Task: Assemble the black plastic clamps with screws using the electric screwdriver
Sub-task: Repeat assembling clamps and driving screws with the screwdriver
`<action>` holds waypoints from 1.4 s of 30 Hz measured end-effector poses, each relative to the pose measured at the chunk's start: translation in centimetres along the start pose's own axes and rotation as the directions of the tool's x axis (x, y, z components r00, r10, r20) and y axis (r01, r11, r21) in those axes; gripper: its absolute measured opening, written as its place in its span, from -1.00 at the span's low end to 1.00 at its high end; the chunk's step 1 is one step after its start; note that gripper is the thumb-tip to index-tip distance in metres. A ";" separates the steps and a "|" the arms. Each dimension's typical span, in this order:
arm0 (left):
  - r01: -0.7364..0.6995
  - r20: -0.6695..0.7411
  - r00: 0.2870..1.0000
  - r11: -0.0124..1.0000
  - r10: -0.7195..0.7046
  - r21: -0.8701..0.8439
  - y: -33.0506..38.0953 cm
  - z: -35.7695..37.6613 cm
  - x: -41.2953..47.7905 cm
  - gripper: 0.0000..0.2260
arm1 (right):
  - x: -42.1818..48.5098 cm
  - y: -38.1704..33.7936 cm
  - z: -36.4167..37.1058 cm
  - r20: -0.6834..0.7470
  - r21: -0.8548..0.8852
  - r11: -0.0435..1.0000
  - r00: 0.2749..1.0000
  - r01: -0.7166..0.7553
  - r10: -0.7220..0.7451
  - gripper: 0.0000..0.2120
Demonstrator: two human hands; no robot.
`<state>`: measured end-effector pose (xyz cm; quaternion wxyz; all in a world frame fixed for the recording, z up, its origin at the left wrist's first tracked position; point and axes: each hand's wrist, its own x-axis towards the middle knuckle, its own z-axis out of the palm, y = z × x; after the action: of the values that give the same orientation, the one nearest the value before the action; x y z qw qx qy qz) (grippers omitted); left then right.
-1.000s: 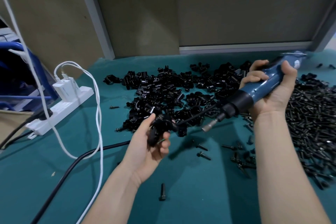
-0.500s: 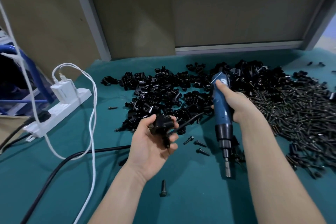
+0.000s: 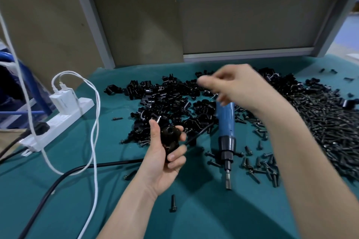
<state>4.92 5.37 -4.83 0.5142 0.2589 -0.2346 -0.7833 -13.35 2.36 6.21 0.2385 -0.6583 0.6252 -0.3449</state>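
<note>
Clamp (image 3: 170,136) is sitting in the left hand (image 3: 163,161), which is holding it up above the table (image 3: 204,219), palm up. The thumb and fingers are curling round it and gripping it. It is showing as a rounded black plastic piece with a small hole in its upper face, and the fingers are hiding part of it. A lone screw (image 3: 172,203) is lying near the wrist. A pile (image 3: 167,101) of black clamps is lying just behind the hand. To the right, the screwdriver (image 3: 225,122), with a blue body and black collar, is pointing its bit toward the person. The right hand (image 3: 239,87) is hovering, blurred, over the tool's rear end, and whether its fingers are gripping the tool cannot be told. Screws (image 3: 320,122) are lying heaped at the far right.
</note>
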 end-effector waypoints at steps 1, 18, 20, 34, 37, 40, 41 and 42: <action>-0.010 -0.004 1.000 1.000 0.010 0.024 -0.1 0.2 0.0 -0.46 | -1.3 -1.4 1.0 0.136 -0.018 0.997 0.988 0.071 -0.067 -0.37; -0.131 -0.049 0.984 0.881 0.171 0.454 -2.2 0.9 -0.1 -0.46 | -6.2 2.2 8.6 0.028 0.230 0.967 0.993 0.108 -0.118 -0.79; -0.139 -0.046 0.983 0.875 0.180 0.463 -2.4 0.9 -0.2 -0.47 | -6.1 2.4 8.4 0.034 0.245 0.964 0.993 0.105 -0.117 -0.79; -0.227 -0.068 0.954 0.855 0.291 0.466 -3.3 0.5 0.0 -0.58 | -6.2 2.3 7.8 0.103 -0.007 0.988 0.983 0.152 -0.150 -0.77; -0.231 -0.066 0.952 0.841 0.300 0.489 -3.4 0.2 0.1 -0.57 | -6.2 2.3 7.8 0.114 -0.007 0.989 0.983 0.148 -0.146 -0.79; -0.251 -0.075 0.943 0.841 0.324 0.479 -3.4 0.2 0.2 -0.56 | -6.3 2.5 7.7 0.138 0.022 0.993 0.984 0.113 -0.115 -0.77; -0.256 -0.072 0.941 0.835 0.331 0.488 -3.4 0.2 0.3 -0.57 | -6.2 2.6 7.5 0.151 0.054 0.995 0.985 0.078 -0.086 -0.76; -0.268 -0.064 0.937 0.824 0.344 0.498 -3.5 0.2 0.4 -0.60 | -6.2 2.8 7.3 0.169 0.091 0.995 0.984 0.035 -0.050 -0.74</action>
<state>2.24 6.31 -6.96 0.5688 0.3960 -0.4210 -0.5852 -9.62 7.29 -1.54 0.3125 -0.6874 0.5727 -0.3192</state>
